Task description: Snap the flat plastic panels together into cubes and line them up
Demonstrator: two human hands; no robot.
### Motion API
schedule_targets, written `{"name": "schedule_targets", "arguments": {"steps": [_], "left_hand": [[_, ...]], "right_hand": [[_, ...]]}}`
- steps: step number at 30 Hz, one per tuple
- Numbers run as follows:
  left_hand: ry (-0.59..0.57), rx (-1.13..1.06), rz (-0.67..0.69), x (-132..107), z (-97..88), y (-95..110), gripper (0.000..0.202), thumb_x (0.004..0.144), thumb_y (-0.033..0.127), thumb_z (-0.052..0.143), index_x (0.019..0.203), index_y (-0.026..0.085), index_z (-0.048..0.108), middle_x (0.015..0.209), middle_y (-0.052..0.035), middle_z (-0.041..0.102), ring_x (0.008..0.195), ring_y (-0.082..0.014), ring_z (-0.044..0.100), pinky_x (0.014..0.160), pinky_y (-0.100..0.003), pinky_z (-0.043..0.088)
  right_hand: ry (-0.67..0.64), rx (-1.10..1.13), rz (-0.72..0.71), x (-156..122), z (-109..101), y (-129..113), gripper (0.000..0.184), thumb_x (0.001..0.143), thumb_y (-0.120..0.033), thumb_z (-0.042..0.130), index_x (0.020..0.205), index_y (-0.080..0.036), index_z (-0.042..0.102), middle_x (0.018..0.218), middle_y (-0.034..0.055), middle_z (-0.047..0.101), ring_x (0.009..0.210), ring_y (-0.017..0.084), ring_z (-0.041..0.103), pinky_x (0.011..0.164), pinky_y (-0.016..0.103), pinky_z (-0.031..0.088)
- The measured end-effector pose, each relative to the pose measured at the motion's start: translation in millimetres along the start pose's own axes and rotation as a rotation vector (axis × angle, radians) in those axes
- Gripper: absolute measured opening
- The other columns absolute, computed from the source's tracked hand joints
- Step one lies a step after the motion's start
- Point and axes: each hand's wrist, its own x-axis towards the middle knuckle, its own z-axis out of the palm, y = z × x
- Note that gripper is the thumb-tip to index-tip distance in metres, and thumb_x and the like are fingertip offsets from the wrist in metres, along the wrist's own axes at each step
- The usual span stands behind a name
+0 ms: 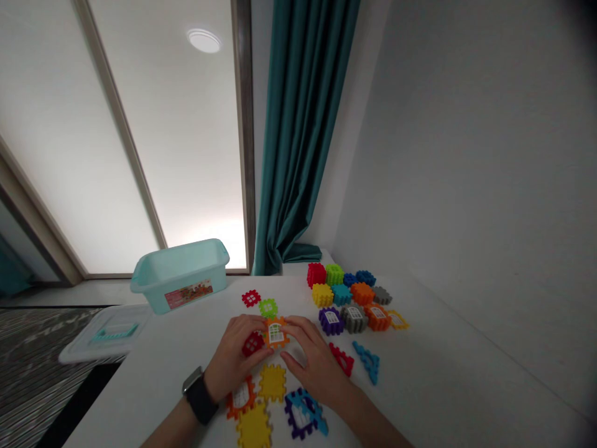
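Observation:
Between my two hands is an orange interlocking tile [277, 332] with a white window grid. My left hand [237, 350], with a dark watch on its wrist, grips its left edge with thumb and fingers. On the other edge are the fingers of my right hand [313, 354]. A red window tile [253, 343] lies partly hidden under my left fingers. Just beyond the orange tile is a green window tile [268, 307], with a small red tile [250, 298] behind it. Nearer me lie yellow tiles [272, 382], another orange window tile [241, 397] and a purple frame tile [298, 418] under a blue piece.
Stacks of coloured tiles [352, 294] stand at the back right of the white table [177, 354]. A red piece [341, 359] and a blue triangular piece [367, 362] lie right of my hand. At the left are a mint tub [186, 267] and its clear lid [102, 333].

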Motion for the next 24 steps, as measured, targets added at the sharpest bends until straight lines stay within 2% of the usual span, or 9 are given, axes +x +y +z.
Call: {"name": "schedule_targets", "arguments": {"steps": [4, 11, 18, 24], "left_hand": [[0.029, 0.058, 0.055, -2, 2.3, -2, 0.028, 0.088, 0.043, 0.069, 0.107, 0.023, 0.064, 0.107, -0.0084, 0.071, 0.1, -0.0268, 0.063, 0.092, -0.043, 0.049], [0.046, 0.219, 0.05, -3, 5.0, -6, 0.045, 0.081, 0.034, 0.075, 0.123, 0.023, 0.06, 0.112, -0.0094, 0.07, 0.103, -0.0289, 0.062, 0.093, -0.045, 0.048], [0.077, 0.259, 0.061, -4, 4.8, -9, 0.043, 0.079, 0.038, 0.079, 0.117, 0.023, 0.064, 0.113, -0.0092, 0.066, 0.102, -0.0279, 0.062, 0.089, -0.042, 0.051], [0.092, 0.252, 0.069, -2, 7.9, -4, 0.042, 0.082, 0.043, 0.076, 0.117, 0.024, 0.063, 0.115, -0.01, 0.062, 0.103, -0.0285, 0.06, 0.088, -0.044, 0.053]], "right_hand": [[0.016, -0.006, -0.018, 0, 0, 3, 0.036, 0.092, -0.016, 0.057, 0.126, -0.026, 0.055, 0.126, 0.0083, 0.061, 0.119, 0.025, 0.057, 0.103, 0.044, 0.05], [0.043, -0.04, -0.067, 3, -1, -1, 0.03, 0.092, -0.015, 0.057, 0.12, -0.025, 0.056, 0.123, 0.0087, 0.063, 0.114, 0.026, 0.058, 0.099, 0.047, 0.05], [0.055, -0.08, -0.061, 3, -2, -6, 0.03, 0.091, -0.013, 0.057, 0.119, -0.024, 0.056, 0.122, 0.0096, 0.064, 0.114, 0.026, 0.059, 0.099, 0.047, 0.051], [0.113, -0.117, -0.056, 0, -2, -7, 0.026, 0.092, -0.019, 0.061, 0.117, -0.024, 0.057, 0.121, 0.0095, 0.064, 0.113, 0.026, 0.059, 0.097, 0.046, 0.053]]}}
